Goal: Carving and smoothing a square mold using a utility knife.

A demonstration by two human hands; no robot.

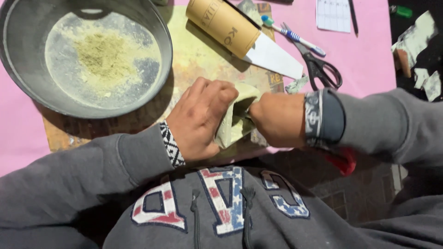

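Note:
My left hand (199,119) is wrapped around a pale greenish clay-like vessel (236,121) lying on its side over a stained wooden board (194,55). The fingers of my right hand (277,119) are pushed inside the vessel's open mouth, so they are hidden. Both wrists come out of grey sweatshirt sleeves with patterned bands. Just beyond my hands lies a tan cardboard tube (221,23) with a white sheet (274,57) sticking out of it.
A large grey metal pan (27,87) with greenish powder stands at the upper left on a pink table cover (364,50). Black scissors (318,69), a blue and white toothbrush (293,36), a paper card (333,14) and torn paper scraps (417,37) lie at the upper right.

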